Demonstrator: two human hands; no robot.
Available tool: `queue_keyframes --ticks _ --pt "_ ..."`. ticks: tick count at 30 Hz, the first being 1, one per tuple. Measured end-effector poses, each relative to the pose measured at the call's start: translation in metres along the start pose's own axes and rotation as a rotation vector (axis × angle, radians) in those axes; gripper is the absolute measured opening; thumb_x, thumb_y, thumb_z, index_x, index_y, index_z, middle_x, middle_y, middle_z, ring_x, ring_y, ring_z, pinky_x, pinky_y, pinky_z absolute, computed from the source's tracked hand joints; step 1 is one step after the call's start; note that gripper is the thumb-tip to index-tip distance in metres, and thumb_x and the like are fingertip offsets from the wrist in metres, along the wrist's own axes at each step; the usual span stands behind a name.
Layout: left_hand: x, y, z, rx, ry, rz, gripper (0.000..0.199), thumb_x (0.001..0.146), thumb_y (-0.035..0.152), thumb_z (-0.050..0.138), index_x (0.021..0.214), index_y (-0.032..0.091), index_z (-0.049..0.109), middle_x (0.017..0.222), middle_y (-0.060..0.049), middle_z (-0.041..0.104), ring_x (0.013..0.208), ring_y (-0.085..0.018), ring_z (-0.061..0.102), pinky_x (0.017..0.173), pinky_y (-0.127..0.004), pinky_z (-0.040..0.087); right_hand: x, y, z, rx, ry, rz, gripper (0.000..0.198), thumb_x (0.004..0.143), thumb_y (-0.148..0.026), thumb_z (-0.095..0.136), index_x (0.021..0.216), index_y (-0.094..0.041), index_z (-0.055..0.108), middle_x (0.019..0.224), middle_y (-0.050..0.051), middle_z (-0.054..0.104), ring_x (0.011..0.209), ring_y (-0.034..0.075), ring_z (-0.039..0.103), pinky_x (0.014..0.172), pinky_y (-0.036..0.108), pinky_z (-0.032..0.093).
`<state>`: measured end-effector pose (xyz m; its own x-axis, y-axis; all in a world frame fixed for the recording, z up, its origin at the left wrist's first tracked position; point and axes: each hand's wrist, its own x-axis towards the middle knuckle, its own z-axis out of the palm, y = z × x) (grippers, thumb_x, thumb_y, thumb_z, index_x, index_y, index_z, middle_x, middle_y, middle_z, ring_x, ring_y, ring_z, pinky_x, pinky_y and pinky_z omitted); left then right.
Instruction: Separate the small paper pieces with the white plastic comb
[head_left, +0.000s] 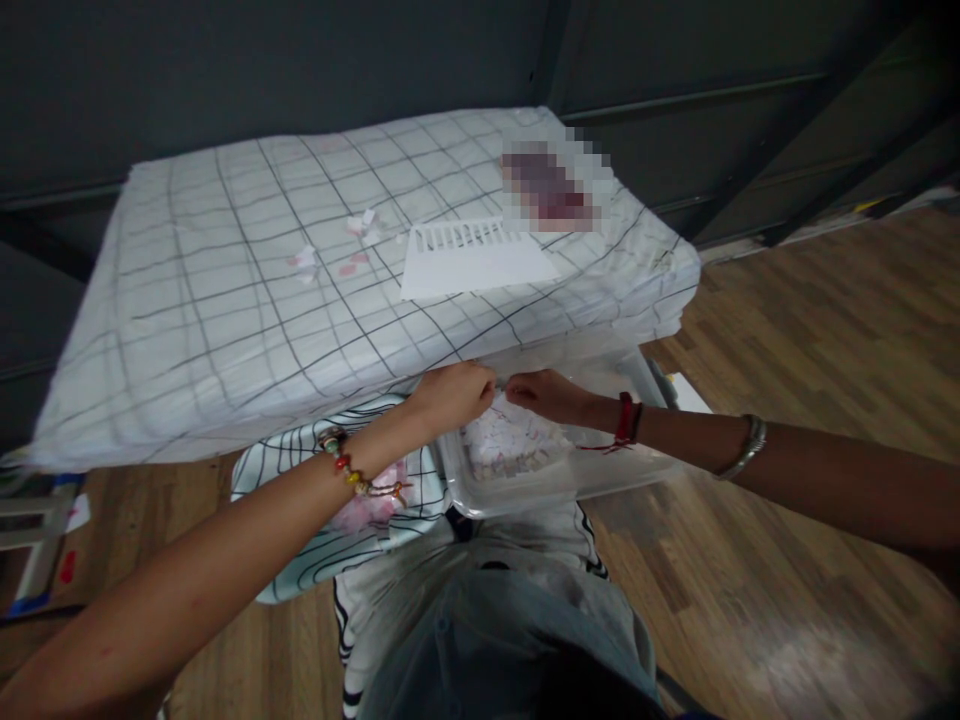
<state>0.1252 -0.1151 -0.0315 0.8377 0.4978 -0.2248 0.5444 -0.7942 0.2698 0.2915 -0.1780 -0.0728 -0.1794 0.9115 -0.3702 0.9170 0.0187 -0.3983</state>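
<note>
My left hand (459,390) and my right hand (551,395) face each other with a small gap between them, both with fingers curled closed. What they pinch, if anything, is hidden or too small to make out. Below them is a clear plastic bin (517,497) on my lap, holding a heap of small white pieces with coloured marks (514,440), which look like paper. To the left, partly behind my left forearm, lies a striped pale cloth bag or liner (300,555) with pink and white bits (371,505) in it.
A table with a checked white cover (225,300) stands ahead. On it lie a white sheet with a row of slots (476,262), small white and pink scraps (306,262), and a blurred-out dark item (551,185). A metal frame (37,540) stands at left on the wood floor (787,380).
</note>
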Motion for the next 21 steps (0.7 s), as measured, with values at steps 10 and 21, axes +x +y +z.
queue_keyframes --ticks 10,21 --pt "0.004 0.004 0.001 -0.167 0.010 -0.001 0.017 0.082 0.015 0.051 0.080 0.017 0.067 0.079 -0.002 0.067 0.076 -0.017 0.062 0.066 -0.023 0.043 -0.025 0.001 -0.018 0.403 0.058 0.037 0.020 0.079 -0.025 0.043 0.066 -0.015 0.054 0.055 0.000 0.056 0.049 0.008 0.051 0.048 0.019 0.036" --pt "0.011 0.006 0.002 -0.519 0.036 -0.039 0.013 0.076 0.017 0.051 0.067 0.015 0.059 0.063 0.003 0.056 0.061 -0.012 0.052 0.054 -0.021 0.034 -0.023 -0.012 -0.019 0.576 0.268 0.057 0.016 0.075 -0.030 0.049 0.070 -0.016 0.055 0.059 0.001 0.061 0.049 0.009 0.054 0.047 0.020 0.039"
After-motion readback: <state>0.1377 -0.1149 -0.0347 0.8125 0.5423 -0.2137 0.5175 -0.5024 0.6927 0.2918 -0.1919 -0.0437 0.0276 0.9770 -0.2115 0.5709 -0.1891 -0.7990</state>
